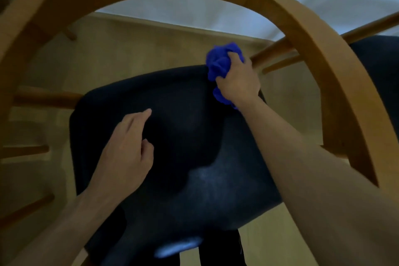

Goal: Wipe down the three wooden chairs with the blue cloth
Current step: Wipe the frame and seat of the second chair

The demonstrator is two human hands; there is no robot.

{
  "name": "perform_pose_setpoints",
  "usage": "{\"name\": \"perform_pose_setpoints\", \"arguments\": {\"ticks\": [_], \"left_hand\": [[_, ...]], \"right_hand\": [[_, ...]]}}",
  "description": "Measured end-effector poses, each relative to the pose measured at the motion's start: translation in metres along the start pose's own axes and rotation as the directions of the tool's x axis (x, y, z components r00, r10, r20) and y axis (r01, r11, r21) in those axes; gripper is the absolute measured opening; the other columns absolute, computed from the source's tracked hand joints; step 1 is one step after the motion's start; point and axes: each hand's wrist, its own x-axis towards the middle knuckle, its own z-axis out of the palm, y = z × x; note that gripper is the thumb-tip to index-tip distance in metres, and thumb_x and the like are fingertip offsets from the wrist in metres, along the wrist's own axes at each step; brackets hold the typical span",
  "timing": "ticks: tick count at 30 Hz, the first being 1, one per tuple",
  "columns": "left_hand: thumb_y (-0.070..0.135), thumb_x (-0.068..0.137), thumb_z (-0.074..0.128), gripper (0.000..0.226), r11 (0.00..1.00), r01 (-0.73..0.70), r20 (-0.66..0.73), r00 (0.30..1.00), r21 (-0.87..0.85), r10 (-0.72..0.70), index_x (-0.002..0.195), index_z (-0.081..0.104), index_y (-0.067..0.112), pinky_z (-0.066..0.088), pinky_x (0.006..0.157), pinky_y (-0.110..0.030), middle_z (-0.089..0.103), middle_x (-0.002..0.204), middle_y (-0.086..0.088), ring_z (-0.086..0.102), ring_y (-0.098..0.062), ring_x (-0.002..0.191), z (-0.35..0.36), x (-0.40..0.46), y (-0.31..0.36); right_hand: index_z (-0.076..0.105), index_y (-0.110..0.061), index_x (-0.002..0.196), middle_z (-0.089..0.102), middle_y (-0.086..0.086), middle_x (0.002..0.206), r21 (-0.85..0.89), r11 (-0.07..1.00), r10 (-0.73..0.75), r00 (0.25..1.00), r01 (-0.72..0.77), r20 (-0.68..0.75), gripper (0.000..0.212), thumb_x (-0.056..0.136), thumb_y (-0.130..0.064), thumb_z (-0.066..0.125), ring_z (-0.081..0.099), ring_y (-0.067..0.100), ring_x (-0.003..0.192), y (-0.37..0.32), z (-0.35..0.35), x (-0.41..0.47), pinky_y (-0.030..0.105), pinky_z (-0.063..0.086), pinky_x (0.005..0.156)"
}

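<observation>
Right hand (pixel 237 80) grips the bunched blue cloth (pixel 220 65) at the dark seat (pixel 194 179); left hand (pixel 127 149) rests on it, fingers loose.

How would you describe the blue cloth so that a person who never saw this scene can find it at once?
Start at the dark seat cushion of the wooden chair that fills the view. At its far right corner, the right hand grips the blue cloth, bunched beside a wooden rail. It is the only bright blue thing among dark padding and light wood.

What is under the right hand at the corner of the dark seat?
The crumpled blue cloth, gripped by the right hand against the dark seat corner. The seat edge beneath the cloth is covered.
</observation>
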Motion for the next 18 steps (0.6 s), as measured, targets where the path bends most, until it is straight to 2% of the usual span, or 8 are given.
{"name": "perform_pose_setpoints", "arguments": {"ticks": [2,3,5,7,10,14,16,18], "left_hand": [[0.007,0.092,0.051,0.057,0.999,0.03,-0.011,0.999,-0.016,-0.03,0.145,0.036,0.017,0.037,0.092,-0.022,0.04,0.136,0.007,0.041,-0.001,0.112,-0.006,-0.004,-0.008],[0.006,0.092,0.051,0.057,0.999,0.045,-0.017,0.999,-0.027,-0.046,0.145,0.036,0.017,0.037,0.093,-0.022,0.041,0.137,0.007,0.042,-0.002,0.113,-0.008,-0.005,-0.012],[0.004,0.091,0.051,0.057,0.996,0.082,-0.038,0.996,-0.034,-0.084,0.144,0.037,0.016,0.037,0.093,-0.023,0.041,0.137,0.005,0.042,-0.002,0.114,-0.01,-0.006,-0.018],[0.002,0.09,0.052,0.057,0.991,0.133,-0.051,0.99,-0.028,-0.134,0.143,0.037,0.014,0.037,0.093,-0.024,0.041,0.138,0.002,0.042,-0.002,0.112,-0.011,-0.008,-0.021],[0.002,0.09,0.051,0.057,0.983,0.184,-0.069,0.98,-0.013,-0.184,0.144,0.036,0.013,0.036,0.097,-0.026,0.04,0.14,0.001,0.043,-0.01,0.12,-0.016,-0.009,-0.023],[0.007,0.093,0.05,0.056,0.983,0.181,-0.082,0.98,-0.033,-0.183,0.146,0.034,0.015,0.037,0.094,-0.024,0.039,0.14,0.002,0.043,-0.008,0.116,-0.021,-0.009,-0.028],[0.009,0.094,0.048,0.055,0.979,0.198,-0.101,0.974,-0.044,-0.202,0.146,0.032,0.017,0.034,0.095,-0.021,0.038,0.141,0.004,0.04,-0.004,0.118,-0.02,-0.011,-0.031],[0.01,0.094,0.048,0.055,0.978,0.202,-0.111,0.972,-0.058,-0.207,0.147,0.032,0.018,0.031,0.097,-0.019,0.037,0.141,0.006,0.037,-0.002,0.121,-0.019,-0.015,-0.032]], "right_hand": [[0.037,-0.03,0.143,0.045,0.008,0.14,0.152,0.973,0.172,0.985,-0.174,0.027,0.068,0.083,-0.033,0.067,0.051,0.037,0.121,-0.015,0.008,0.004,0.049,0.048,0.096],[0.041,-0.031,0.14,0.049,0.007,0.136,0.16,0.979,0.119,0.992,-0.122,0.029,0.065,0.081,-0.033,0.068,0.053,0.035,0.119,-0.026,0.015,-0.008,0.046,0.048,0.096],[0.048,-0.033,0.135,0.052,0.004,0.137,0.205,0.972,-0.137,0.986,0.117,0.09,0.062,0.077,-0.034,0.069,0.056,0.032,0.117,-0.054,0.036,-0.047,0.04,0.047,0.096],[0.048,-0.035,0.137,0.046,0.0,0.144,0.301,0.91,-0.356,0.91,0.285,0.214,0.066,0.076,-0.033,0.071,0.054,0.029,0.12,-0.075,0.053,-0.087,0.041,0.046,0.1],[0.052,-0.036,0.136,0.051,-0.004,0.14,0.421,0.856,-0.439,0.851,0.299,0.288,0.064,0.075,-0.03,0.072,0.053,0.021,0.122,-0.069,0.043,-0.079,0.04,0.043,0.105],[0.053,-0.032,0.132,0.058,-0.002,0.129,0.266,0.923,-0.302,0.951,0.277,0.061,0.054,0.081,-0.024,0.068,0.056,0.019,0.114,-0.023,-0.011,-0.027,0.036,0.045,0.098],[0.051,-0.028,0.127,0.059,0.001,0.119,0.198,0.972,-0.141,0.988,0.128,0.056,0.042,0.086,-0.026,0.064,0.058,0.023,0.108,0.002,-0.03,-0.002,0.037,0.046,0.088],[0.048,-0.024,0.133,0.059,0.007,0.12,0.053,0.999,-0.016,0.993,0.01,0.118,0.049,0.088,-0.034,0.064,0.058,0.031,0.109,0.008,-0.032,0.007,0.039,0.046,0.088]]}}
